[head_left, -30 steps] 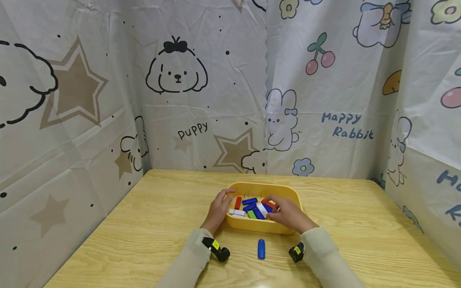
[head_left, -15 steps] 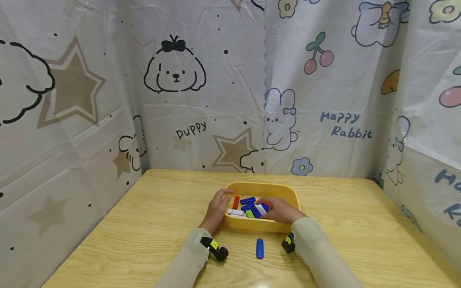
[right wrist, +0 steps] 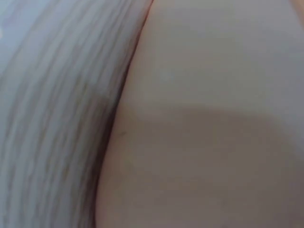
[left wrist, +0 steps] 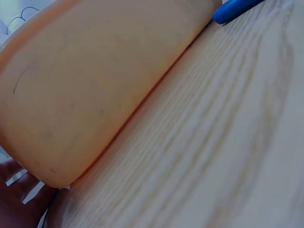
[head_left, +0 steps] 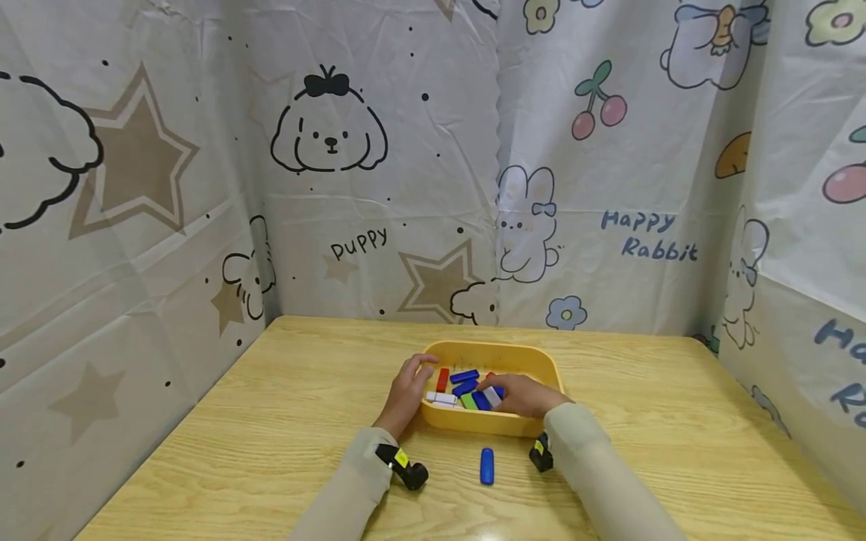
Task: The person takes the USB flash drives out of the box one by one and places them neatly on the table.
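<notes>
Counting, tray: one yellow tray (head_left: 541, 359) sits on the table (head_left: 271, 421), a little past its middle toward 12 o'clock from the person.
Blocks in tray: a small heap of coloured blocks (head_left: 467, 388); visible are one red at about 10 o'clock in the tray, two or three blue in the centre, two white, one green at 6 o'clock; some are hidden under the right hand, so the full count cannot be told.
Loose piece: one blue capsule-shaped piece (head_left: 486, 466) lies on the table outside the tray, at 6 o'clock of it, well apart from the tray wall, between the two wrists.
Left hand: left hand (head_left: 408, 391) grips the tray's rim at 9 o'clock, fingers curled over the edge; the left wrist view shows the tray's outer wall (left wrist: 95, 85) close up with the blue piece's tip (left wrist: 232, 9) beyond it.
Right hand: right hand (head_left: 521, 394) lies inside the tray at 4 o'clock, fingers bent down onto the blocks; whether they pinch one cannot be told.
Right wrist view: blurred, only the tray wall beside wood grain.
Wrist cameras: two, one on each sleeve.
Backdrop: one cartoon-printed sheet (head_left: 433, 165) behind and at both sides.
</notes>
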`<state>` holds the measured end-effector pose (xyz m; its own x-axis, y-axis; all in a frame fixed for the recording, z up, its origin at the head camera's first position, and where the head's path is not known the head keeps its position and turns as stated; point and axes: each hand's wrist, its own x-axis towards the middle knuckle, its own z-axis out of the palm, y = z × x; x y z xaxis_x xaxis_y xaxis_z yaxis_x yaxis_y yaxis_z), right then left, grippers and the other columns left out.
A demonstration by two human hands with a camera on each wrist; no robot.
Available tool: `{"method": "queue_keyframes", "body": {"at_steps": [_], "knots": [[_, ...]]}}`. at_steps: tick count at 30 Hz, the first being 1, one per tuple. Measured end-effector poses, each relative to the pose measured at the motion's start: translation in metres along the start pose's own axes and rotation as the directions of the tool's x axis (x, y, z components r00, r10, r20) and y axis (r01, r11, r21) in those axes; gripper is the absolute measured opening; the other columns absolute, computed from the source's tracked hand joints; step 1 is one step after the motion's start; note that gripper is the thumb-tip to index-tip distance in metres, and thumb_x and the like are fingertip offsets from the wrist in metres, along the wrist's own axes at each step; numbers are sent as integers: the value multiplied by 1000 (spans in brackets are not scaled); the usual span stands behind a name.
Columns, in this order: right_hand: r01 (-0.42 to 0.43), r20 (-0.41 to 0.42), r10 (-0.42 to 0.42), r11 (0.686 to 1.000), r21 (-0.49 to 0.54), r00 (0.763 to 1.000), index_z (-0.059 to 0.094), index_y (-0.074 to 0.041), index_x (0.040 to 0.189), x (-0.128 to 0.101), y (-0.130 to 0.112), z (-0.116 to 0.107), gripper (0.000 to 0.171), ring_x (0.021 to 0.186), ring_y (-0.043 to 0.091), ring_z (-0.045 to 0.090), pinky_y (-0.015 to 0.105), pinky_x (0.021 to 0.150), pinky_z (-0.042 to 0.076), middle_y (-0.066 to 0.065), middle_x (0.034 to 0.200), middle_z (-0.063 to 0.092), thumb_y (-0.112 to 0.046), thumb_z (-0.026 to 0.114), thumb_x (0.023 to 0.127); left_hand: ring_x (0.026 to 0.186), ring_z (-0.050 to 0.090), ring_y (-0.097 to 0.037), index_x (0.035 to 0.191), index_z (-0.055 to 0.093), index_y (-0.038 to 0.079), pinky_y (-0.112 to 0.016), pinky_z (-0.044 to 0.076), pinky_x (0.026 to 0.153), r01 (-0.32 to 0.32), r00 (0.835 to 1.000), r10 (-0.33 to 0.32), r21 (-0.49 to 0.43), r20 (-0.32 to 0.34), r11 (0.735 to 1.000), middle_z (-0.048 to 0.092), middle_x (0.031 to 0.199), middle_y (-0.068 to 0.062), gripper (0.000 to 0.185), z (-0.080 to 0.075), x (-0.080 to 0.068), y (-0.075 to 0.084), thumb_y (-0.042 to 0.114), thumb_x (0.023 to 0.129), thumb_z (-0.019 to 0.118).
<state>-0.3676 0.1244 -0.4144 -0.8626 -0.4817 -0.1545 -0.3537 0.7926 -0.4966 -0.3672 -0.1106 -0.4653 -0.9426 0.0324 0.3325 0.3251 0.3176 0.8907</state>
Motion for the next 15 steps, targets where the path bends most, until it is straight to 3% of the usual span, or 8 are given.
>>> {"method": "queue_keyframes", "body": {"at_steps": [4, 11, 15], "knots": [[3, -6, -3, 1000, 7, 1000, 63, -24, 121, 1, 0, 1, 35, 125, 30, 48, 51, 105, 35, 7, 136, 55, -20, 71, 87, 129, 44, -30, 118, 60, 12, -52, 29, 108, 7, 1000, -7, -3, 2, 1000, 53, 130, -9, 28, 0, 0, -2, 26, 99, 47], [-21, -26, 22, 999, 25, 999, 62, -23, 111, 1, 0, 1, 30, 99, 22, 53, 45, 95, 43, 4, 121, 60, -21, 74, 84, 130, 42, -31, 119, 59, 10, -53, 30, 107, -1, 1000, 1, 2, 4, 1000, 52, 131, -10, 29, -1, 0, 0, 26, 99, 45], [-14, -37, 15, 1000, 15, 999, 62, -20, 110, 0, 0, 1, 30, 95, 21, 52, 43, 93, 44, 3, 119, 61, -21, 75, 83, 129, 43, -31, 118, 60, 9, -54, 30, 107, -9, 1000, 9, 3, -1, 1000, 53, 130, -10, 29, 0, 0, 0, 26, 99, 45]]}}
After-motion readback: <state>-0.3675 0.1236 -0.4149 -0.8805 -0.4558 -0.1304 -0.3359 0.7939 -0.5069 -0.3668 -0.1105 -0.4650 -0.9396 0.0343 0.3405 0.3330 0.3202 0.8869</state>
